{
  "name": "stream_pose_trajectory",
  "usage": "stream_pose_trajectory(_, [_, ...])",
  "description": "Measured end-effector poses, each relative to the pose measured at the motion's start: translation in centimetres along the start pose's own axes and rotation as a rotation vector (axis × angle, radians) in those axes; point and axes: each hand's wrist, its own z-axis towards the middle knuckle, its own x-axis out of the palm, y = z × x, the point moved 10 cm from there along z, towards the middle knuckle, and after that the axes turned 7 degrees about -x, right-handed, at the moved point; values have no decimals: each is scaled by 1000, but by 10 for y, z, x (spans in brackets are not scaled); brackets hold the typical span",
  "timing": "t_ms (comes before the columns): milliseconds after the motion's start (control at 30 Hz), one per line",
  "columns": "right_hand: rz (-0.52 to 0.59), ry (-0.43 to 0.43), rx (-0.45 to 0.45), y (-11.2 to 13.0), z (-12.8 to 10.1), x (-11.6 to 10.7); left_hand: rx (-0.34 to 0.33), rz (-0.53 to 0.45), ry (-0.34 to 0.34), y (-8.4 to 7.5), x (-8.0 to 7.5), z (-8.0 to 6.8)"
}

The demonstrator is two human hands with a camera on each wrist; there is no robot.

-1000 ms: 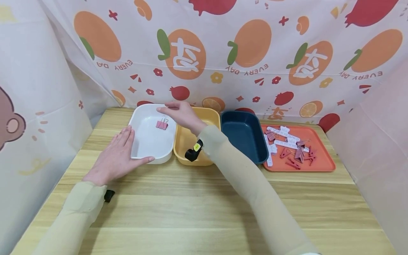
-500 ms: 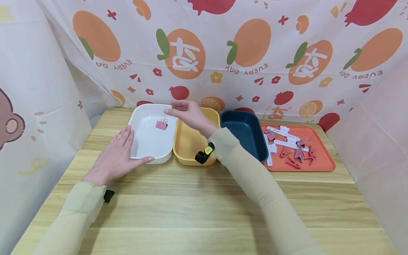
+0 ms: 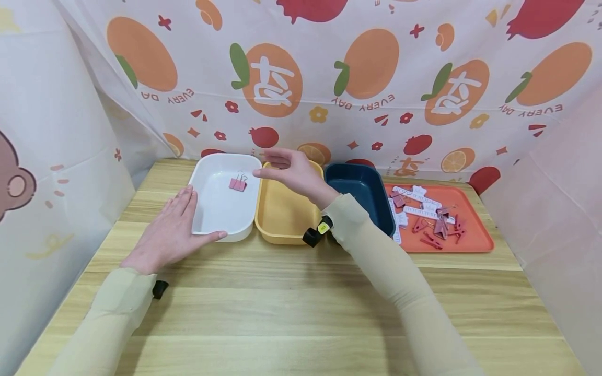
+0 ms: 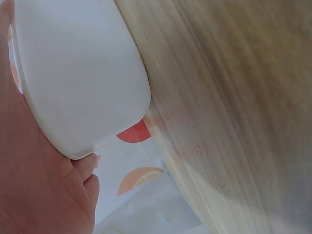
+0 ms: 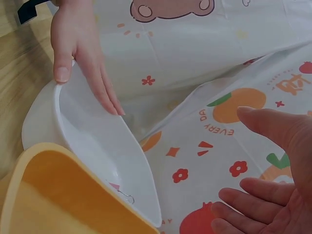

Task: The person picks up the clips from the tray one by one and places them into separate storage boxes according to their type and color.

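Observation:
My left hand (image 3: 164, 230) rests against the near left corner of a white bin (image 3: 211, 211), its fingers straight along the left side and its thumb along the front rim. In the left wrist view it lies against the bin's outer wall (image 4: 87, 73). Inside the bin is one pink binder clip (image 3: 238, 184) with wire handles. My right hand (image 3: 298, 175) hovers over the back of a yellow bin (image 3: 282, 216), near the white bin's right rim. The right wrist view shows its thumb and fingers (image 5: 258, 195) spread apart with nothing between them.
A navy bin (image 3: 359, 190) stands right of the yellow one. Beyond it, an orange tray (image 3: 470, 209) holds white ruler-like strips (image 3: 425, 213), pink binder clips (image 3: 440, 228) and red clothespins (image 3: 431, 240). Patterned cloth (image 3: 320, 62) hangs behind the wooden table (image 3: 263, 313).
My right hand has moved right, from over the white bin's right edge to over the yellow bin. Its thumb and fingers have parted further. My left hand and the binder clip have stayed put.

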Motion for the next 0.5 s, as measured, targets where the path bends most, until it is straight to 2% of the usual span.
stream_pose_trajectory(500, [-61,-21,-45,2,-20,-22,15,0,-14,-1,0,0])
